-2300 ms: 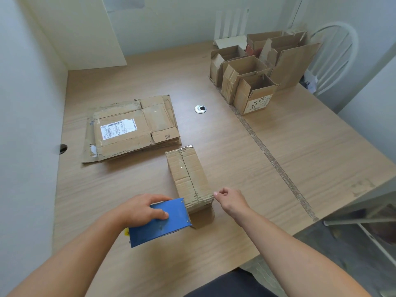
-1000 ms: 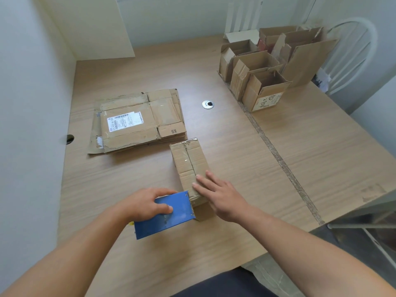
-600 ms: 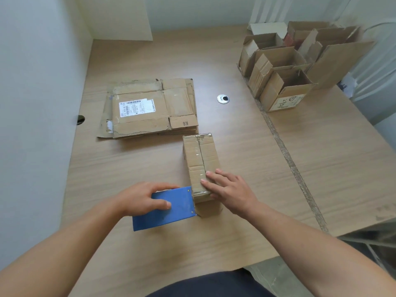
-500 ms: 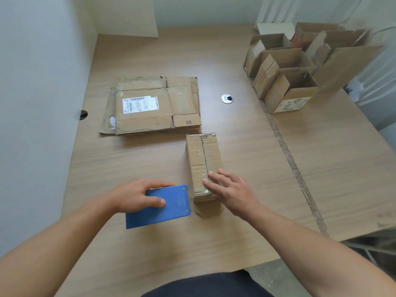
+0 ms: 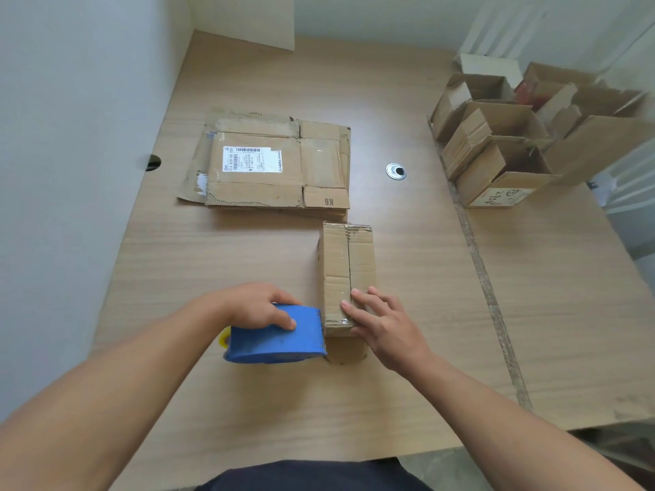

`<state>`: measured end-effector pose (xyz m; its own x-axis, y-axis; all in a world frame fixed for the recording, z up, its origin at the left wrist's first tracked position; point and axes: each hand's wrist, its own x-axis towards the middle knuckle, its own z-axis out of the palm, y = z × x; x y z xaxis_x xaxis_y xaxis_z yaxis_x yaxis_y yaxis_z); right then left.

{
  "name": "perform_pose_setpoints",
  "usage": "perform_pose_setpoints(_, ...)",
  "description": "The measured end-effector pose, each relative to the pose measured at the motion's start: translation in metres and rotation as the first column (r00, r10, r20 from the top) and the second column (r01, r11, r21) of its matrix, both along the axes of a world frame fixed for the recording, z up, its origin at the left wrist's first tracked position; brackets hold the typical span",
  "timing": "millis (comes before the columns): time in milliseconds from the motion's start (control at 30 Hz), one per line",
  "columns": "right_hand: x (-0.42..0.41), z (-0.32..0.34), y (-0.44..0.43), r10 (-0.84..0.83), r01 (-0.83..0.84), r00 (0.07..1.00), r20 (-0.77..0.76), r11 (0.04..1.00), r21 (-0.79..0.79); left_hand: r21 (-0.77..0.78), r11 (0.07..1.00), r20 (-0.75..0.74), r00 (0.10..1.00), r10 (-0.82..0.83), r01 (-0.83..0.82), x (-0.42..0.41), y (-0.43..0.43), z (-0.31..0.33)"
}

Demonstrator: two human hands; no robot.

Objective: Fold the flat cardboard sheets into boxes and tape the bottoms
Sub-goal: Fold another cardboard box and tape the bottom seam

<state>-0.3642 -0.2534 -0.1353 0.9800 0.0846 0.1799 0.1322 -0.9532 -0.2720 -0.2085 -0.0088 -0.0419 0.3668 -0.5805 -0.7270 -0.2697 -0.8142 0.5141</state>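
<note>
A small folded cardboard box (image 5: 345, 264) lies bottom-up on the table, clear tape running along its centre seam. My right hand (image 5: 381, 322) lies flat on the near end of the box, fingers spread over the tape. My left hand (image 5: 257, 306) grips a blue tape dispenser (image 5: 276, 340), which rests on the table just left of the box's near end. A stack of flat cardboard sheets (image 5: 273, 164) with a white shipping label lies beyond the box to the left.
Several folded open-topped boxes (image 5: 503, 143) stand in a cluster at the far right. A metal cable grommet (image 5: 396, 171) sits in the wooden table (image 5: 549, 295). A wall runs close along the left side. The table's near edge is at my body.
My right hand moved from the table beside the box onto the box's near end and stays pressed there. The dispenser drew slightly away from the box, then came back against its near end.
</note>
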Motion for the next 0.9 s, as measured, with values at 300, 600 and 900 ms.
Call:
perform_pose_setpoints(300,0.0,0.002,0.008,-0.012,0.011,0.999,-0.035,1.0,-0.028,0.121,0.976,0.269,0.941,-0.207,0.18,-0.01,-0.025,0.015)
perform_pose_setpoints(600,0.0,0.01,0.021,-0.06,0.053,0.996,-0.067,0.993,-0.105,0.227,0.964,0.368,0.903,-0.219,0.141,-0.017,-0.049,0.027)
perform_pose_setpoints(900,-0.005,0.031,0.044,-0.191,0.166,0.951,-0.245,0.979,-0.119,0.176,0.983,0.514,0.847,-0.138,0.053,-0.035,-0.028,0.009)
